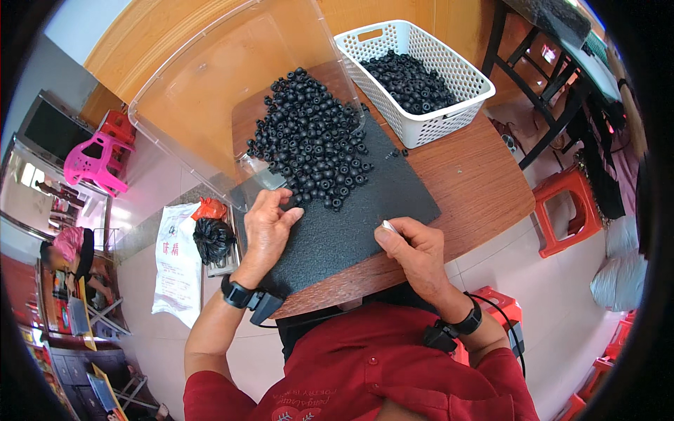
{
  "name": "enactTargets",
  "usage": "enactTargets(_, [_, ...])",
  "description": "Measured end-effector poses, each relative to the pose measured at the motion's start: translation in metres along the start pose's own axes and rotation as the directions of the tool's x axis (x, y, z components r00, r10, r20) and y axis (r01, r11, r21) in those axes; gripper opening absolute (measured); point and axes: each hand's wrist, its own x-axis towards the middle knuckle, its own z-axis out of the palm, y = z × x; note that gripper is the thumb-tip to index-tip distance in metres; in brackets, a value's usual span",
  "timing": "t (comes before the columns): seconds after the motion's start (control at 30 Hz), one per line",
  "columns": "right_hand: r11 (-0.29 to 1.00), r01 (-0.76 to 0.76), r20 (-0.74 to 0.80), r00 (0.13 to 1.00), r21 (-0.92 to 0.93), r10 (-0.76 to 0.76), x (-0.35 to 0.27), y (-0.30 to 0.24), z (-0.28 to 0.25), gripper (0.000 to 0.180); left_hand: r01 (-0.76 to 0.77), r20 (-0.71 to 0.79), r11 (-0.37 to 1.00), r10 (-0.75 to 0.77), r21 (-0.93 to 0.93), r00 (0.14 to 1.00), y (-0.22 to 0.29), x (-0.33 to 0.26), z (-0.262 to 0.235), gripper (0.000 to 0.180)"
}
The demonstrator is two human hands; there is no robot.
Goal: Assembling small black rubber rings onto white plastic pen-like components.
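A heap of round black beads with holes point(312, 140) spills from a clear plastic bin point(189, 91) lying tipped on its side, onto a dark textured mat point(330, 242). My left hand point(270, 223) is at the near left edge of the heap, its fingers curled and its thumb and forefinger close to the nearest beads. Whether a bead sits between them is hidden. Over the right part of the mat, my right hand point(418, 252) is closed in a pinch on a small white piece point(388, 226), which pokes out at the fingertips and is too small to name.
A white perforated basket point(449, 116) of similar black pieces stands at the back right of the brown table point(484, 182). Left of the table lie a white printed bag point(175, 259) and a black plastic bag point(213, 241). A red stool point(567, 210) stands at right, a pink chair point(98, 163) at far left.
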Motion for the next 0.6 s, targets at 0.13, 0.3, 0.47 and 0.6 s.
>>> enactTargets(0.13, [1.0,-0.002,0.005,1.0,-0.014,0.002,0.0,0.0,0.004,0.019,-0.136,-0.056,0.981,0.145,0.137,0.988,-0.012,0.003,0.015,0.03])
enactTargets(0.3, [1.0,-0.016,0.013,1.0,-0.021,0.016,0.0,-0.002,0.008,0.018,-0.199,-0.088,0.966,0.216,0.165,0.973,-0.019,0.006,0.02,0.025])
enactTargets(0.47, [0.998,-0.021,0.03,0.999,-0.063,0.023,0.003,-0.002,0.013,0.017,-0.025,-0.041,1.0,0.025,-0.001,0.999,-0.004,-0.007,0.009,0.018])
enactTargets(0.6, [0.984,0.117,0.031,0.993,-0.132,-0.114,0.008,0.008,0.022,0.017,0.298,0.215,0.718,-0.208,-0.629,0.954,0.011,-0.019,-0.005,0.015])
